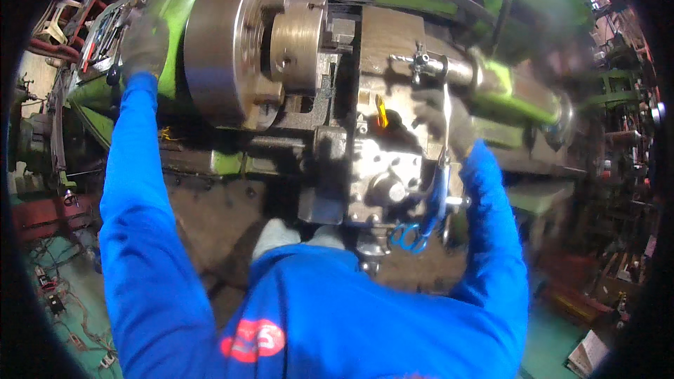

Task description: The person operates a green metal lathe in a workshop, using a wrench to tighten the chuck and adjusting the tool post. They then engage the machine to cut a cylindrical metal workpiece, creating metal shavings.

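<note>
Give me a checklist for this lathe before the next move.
1. Workpiece at the chuck: ok, it sits at the chuck's face.
2. Drill bit clear of workpiece: ok, a gap shows.
3. Left hand clear of chuck: ok, it is at the green housing.
4. Right hand's grip: cannot tell, blurred.
5. Blue tool put away: not ok, it is beside the right sleeve.
6. Chuck stopped: cannot tell from one still.
</note>
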`<state>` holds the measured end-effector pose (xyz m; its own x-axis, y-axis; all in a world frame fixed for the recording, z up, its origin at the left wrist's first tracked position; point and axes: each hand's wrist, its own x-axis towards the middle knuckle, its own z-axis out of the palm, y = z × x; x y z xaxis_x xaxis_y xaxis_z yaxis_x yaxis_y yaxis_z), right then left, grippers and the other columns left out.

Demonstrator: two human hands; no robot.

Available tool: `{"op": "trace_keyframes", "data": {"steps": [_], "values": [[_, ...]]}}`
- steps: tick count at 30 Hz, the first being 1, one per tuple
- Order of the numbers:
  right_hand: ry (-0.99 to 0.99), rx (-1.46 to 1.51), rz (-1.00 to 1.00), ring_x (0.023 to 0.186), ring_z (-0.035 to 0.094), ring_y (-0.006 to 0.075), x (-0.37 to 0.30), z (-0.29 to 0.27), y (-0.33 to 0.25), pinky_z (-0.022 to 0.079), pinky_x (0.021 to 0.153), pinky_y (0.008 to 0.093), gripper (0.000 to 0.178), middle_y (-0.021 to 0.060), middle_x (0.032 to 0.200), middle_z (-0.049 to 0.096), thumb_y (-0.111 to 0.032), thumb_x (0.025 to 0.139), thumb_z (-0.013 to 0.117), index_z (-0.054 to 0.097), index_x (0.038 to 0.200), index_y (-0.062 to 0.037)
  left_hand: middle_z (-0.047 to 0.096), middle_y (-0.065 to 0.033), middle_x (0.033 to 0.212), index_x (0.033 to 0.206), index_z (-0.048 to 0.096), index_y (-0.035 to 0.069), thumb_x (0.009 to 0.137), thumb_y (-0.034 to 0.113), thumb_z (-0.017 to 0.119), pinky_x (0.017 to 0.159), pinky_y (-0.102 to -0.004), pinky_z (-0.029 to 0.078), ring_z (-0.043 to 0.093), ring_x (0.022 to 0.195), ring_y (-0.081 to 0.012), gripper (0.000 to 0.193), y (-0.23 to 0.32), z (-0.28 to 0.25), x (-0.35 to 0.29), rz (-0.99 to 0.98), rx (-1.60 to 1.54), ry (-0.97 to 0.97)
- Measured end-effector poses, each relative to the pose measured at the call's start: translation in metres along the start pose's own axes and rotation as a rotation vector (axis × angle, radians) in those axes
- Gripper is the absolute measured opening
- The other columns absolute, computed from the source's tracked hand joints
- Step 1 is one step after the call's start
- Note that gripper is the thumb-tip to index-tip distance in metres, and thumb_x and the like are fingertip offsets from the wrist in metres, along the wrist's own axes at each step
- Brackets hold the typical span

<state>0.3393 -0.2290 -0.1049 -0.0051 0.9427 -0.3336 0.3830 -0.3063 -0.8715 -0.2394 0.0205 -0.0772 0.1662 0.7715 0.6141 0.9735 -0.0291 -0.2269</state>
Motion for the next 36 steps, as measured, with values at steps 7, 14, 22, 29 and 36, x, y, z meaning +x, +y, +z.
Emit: {"op": "trace_keyframes", "data": {"steps": [7, 14, 22, 29, 36], "values": [[-0.124, -0.447, -0.141, 0.105, 0.068, 0.0300, 0.060, 0.047, 0.012, 0.051, 0.091, 0.0370, 0.064, 0.0196, 0.115, 0.071, -0.044, 0.084, 0.078, 0.061, 0.135, -0.0097, 0.062, -0.0250, 0.117, 0.101, 0.065, 0.007, 0.097, 0.030, 0.050, 0.089, -0.0536, 0.047, 0.061, 0.099, -0.0441, 0.028, 0.016, -0.026, -0.004, -0.073, -0.102, -0.049], [-0.188, -0.468, 0.007, 0.094, 0.070, 0.0312, 0.074, 0.055, 0.014, 0.054, 0.084, 0.0376, 0.042, 0.0207, 0.102, 0.072, -0.039, 0.087, 0.076, 0.072, 0.114, -0.0070, 0.062, -0.0292, 0.105, 0.096, 0.066, 0.001, 0.094, 0.027, 0.053, 0.083, -0.0574, 0.048, 0.062, 0.094, -0.0463, 0.029, 0.017, -0.021, 0.002, -0.113, -0.113, -0.002], [0.025, -0.402, -0.006, 0.085, 0.071, 0.0233, 0.035, 0.031, 0.026, 0.054, 0.079, 0.0361, 0.020, 0.0142, 0.090, 0.073, -0.022, 0.089, 0.069, 0.072, 0.100, -0.0044, 0.064, -0.0271, 0.099, 0.097, 0.068, 0.003, 0.094, 0.029, 0.048, 0.082, -0.0583, 0.048, 0.063, 0.090, -0.0460, 0.032, 0.009, -0.008, 0.001, -0.007, 0.046, 0.099], [0.141, -0.433, -0.030, 0.065, 0.065, 0.0182, 0.006, 0.036, 0.021, 0.053, 0.067, 0.0339, 0.021, 0.0118, 0.079, 0.070, -0.024, 0.089, 0.070, 0.071, 0.099, -0.0064, 0.068, -0.0180, 0.098, 0.111, 0.064, 0.004, 0.091, 0.039, 0.055, 0.084, -0.0472, 0.053, 0.066, 0.093, -0.0347, 0.042, 0.029, -0.059, 0.002, -0.014, 0.079, -0.030], [0.217, -0.578, -0.159, 0.090, 0.072, 0.0265, 0.010, 0.041, 0.032, 0.055, 0.079, 0.0337, 0.025, 0.0180, 0.096, 0.074, -0.021, 0.089, 0.072, 0.071, 0.108, -0.0053, 0.069, -0.0142, 0.095, 0.102, 0.068, 0.008, 0.091, 0.037, 0.055, 0.079, -0.0475, 0.054, 0.067, 0.088, -0.0336, 0.034, 0.001, -0.004, 0.004, 0.059, 0.176, 0.058]]}}
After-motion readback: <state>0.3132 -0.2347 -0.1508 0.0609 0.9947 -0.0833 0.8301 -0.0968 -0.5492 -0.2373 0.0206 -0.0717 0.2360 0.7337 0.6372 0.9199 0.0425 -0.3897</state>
